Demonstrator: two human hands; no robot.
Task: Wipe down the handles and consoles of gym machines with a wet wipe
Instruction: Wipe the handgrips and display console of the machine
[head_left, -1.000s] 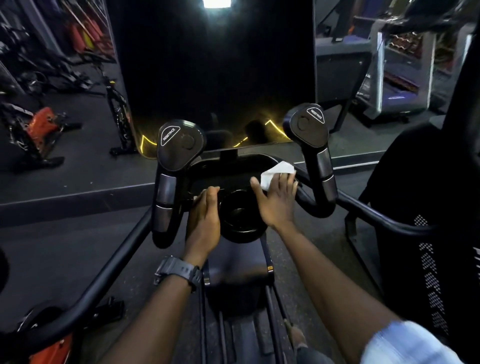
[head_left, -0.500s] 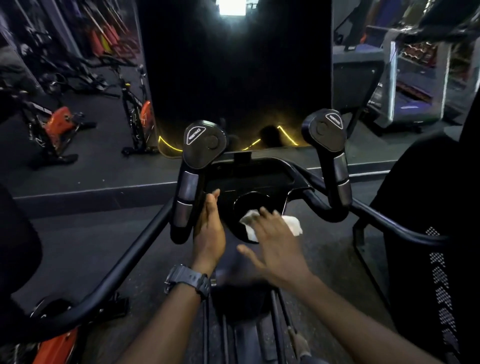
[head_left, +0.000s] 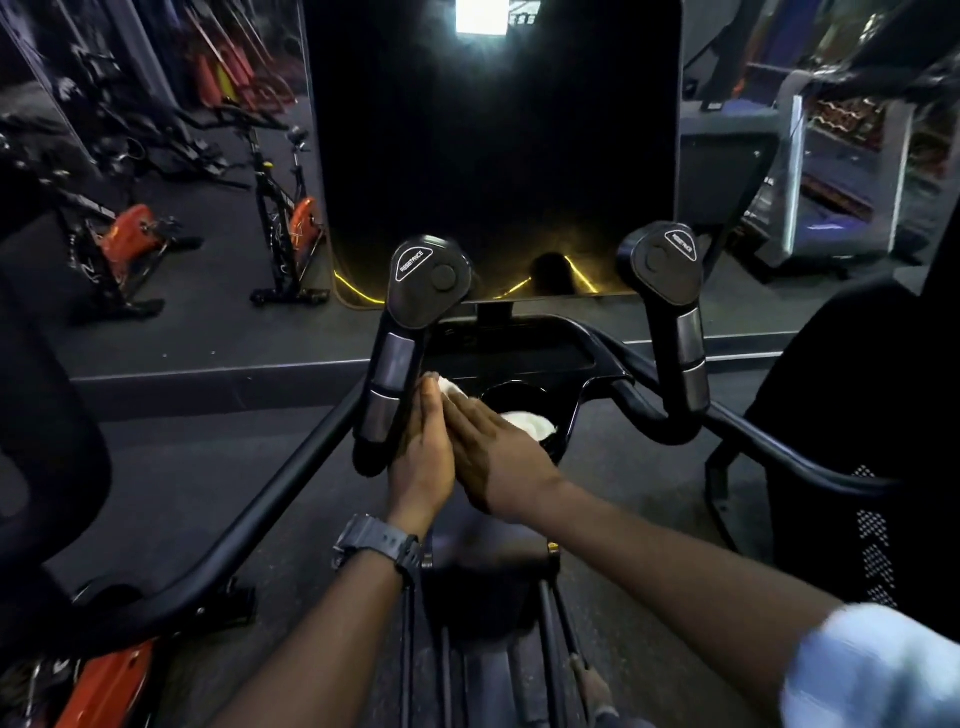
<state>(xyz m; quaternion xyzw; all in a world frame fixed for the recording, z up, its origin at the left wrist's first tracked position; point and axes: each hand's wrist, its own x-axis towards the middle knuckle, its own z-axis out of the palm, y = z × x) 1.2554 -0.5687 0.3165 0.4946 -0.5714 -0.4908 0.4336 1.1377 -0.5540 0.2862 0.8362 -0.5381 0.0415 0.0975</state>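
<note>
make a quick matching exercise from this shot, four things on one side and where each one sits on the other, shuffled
Things
1. wipe
2. watch
3. screen
4. orange bike

Places
A. on the left wrist
B. far left, on the floor
C. under the right hand, over the cup holder
D. upright behind the two handles

Pairs: 1-C, 2-A, 3-D, 4-B

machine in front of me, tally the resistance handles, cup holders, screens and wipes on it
resistance handles: 2, left one and right one
cup holder: 1
screen: 1
white wipe: 1, under the right hand, beside the left hand
total: 5
</note>
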